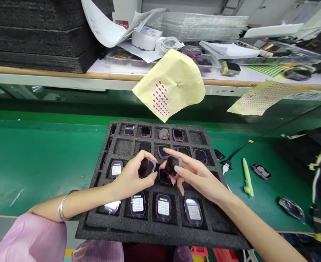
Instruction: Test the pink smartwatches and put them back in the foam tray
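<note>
A black foam tray (149, 233) with square compartments holds several purple-framed watches. My left hand (134, 173) grips a purple-framed watch (146, 167) with a dark screen between thumb and index finger. Just to its right, my right hand (194, 173) pinches another dark-screened watch (172, 166), tilted above the tray's middle. Below the hands, the front row has watches with lit white screens, such as one watch (163, 206). Watches in the back row have mostly dark screens.
On the green table (40, 160), a green pen (247, 177), a loose watch (261, 171) and a cable connector (227, 166) lie right of the tray. Yellow sticker sheets (173, 85) hang from a cluttered shelf. Black foam (40, 36) is stacked at the upper left.
</note>
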Available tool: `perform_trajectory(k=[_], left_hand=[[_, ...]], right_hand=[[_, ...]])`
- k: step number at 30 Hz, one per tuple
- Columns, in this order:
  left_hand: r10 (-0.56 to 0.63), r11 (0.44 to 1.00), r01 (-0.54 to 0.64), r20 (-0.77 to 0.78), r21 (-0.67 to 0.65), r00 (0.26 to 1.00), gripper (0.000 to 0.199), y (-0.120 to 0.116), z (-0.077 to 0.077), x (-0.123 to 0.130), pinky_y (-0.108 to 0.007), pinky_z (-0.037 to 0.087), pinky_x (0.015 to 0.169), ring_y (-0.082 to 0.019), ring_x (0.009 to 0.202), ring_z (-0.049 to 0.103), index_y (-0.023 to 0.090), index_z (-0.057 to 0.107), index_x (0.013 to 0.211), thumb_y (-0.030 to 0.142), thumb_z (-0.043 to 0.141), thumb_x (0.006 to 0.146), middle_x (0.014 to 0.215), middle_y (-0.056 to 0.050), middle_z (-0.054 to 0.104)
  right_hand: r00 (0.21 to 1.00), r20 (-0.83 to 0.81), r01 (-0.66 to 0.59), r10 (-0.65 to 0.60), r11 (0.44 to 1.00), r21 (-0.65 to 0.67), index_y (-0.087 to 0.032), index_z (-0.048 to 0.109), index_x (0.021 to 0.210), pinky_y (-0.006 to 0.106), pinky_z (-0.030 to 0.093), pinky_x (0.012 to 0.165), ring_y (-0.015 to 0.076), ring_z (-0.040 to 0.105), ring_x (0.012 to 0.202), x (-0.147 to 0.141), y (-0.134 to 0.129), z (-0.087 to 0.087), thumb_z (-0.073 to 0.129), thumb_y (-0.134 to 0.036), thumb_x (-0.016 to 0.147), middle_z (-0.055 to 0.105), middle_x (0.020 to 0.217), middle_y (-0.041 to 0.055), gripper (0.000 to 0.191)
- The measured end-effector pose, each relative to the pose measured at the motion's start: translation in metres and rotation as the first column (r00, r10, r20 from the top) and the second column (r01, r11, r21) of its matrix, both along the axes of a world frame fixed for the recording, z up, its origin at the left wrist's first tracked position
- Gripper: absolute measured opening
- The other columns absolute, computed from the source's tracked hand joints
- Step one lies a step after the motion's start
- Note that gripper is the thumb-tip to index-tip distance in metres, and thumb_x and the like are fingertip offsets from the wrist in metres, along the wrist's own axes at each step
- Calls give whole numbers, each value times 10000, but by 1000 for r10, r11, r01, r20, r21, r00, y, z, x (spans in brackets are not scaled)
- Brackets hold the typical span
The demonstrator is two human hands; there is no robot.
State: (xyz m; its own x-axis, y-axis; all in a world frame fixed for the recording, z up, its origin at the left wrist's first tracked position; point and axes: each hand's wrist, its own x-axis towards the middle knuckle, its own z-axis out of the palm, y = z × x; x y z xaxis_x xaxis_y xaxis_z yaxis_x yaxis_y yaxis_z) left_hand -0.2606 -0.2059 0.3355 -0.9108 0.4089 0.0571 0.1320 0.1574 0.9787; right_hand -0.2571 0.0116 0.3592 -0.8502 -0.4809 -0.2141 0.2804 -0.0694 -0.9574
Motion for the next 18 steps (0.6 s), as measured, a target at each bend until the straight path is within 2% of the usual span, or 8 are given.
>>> perform_trajectory(k=[4, 7, 10, 13, 18], left_hand=[[-2, 1000, 2, 10, 23, 1000, 236, 1, 0, 3, -251, 415, 711, -150, 824, 535, 195, 502, 991, 106, 577, 787, 909, -9, 552], [4, 999, -5, 18, 37, 1000, 234, 1, 0, 4, -252, 413, 711, -150, 822, 537, 194, 508, 980, 97, 580, 780, 893, -7, 554], [-5, 999, 3, 47, 50, 999, 223, 1, 0, 5, -246, 410, 682, -141, 794, 534, 192, 510, 986, 111, 583, 791, 899, -9, 552], [-10, 998, 5, 68, 65, 998, 211, 1, -1, 5, -237, 401, 654, -129, 760, 520, 193, 503, 986, 117, 577, 803, 899, -7, 542], [-8, 998, 4, 64, 59, 998, 196, 2, 0, 6, -237, 401, 651, -121, 741, 496, 198, 494, 983, 118, 562, 818, 896, -1, 523]], right_hand=[[995, -50, -89, 90, 996, 33, -216, 546, 1306, 236, 548, 545, 136, 624, 696, -3, 4, 1, 637, -295, 877, 673, 992, 60, 446], [990, -73, -117, 118, 993, 24, -186, 539, 1300, 308, 558, 723, 204, 659, 886, -5, 5, 2, 667, -358, 852, 702, 980, 83, 496], [996, -35, -85, 83, 995, -55, -194, 529, 1251, 399, 520, 858, 255, 663, 994, -4, 5, 1, 726, -380, 803, 701, 1072, 120, 523], [1000, 19, -8, 11, 992, -125, -198, 553, 1211, 459, 506, 882, 274, 689, 949, -5, 6, -4, 767, -354, 766, 701, 1088, 134, 517], [998, 59, 30, -22, 988, -152, -209, 547, 1294, 487, 483, 925, 265, 685, 956, -8, 8, -9, 770, -327, 767, 698, 1100, 135, 584]])
